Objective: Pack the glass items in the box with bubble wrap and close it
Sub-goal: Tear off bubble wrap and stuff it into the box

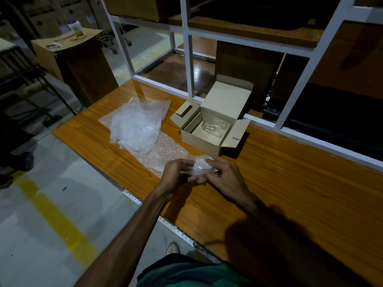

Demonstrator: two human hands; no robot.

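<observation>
A single head-worn wide-angle view looks forward and steeply down onto the wooden table (290,172) from its near edge, close above it. Beyond the table's far edge stands a white frame (187,59); left of it, the floor (41,214).

Table (290,193), right and near-right: bare wood, open to a hand. Centre-far: cardboard box (209,129), mouth open upward; its raised lid stands along the far side, side flaps spread left and right. Inside: clear glass item (214,127) fills the right part; left part free. Left: heaped bubble wrap (134,125) on a flat sheet. Far edge: white frame rails (188,59) block reach beyond.
</observation>
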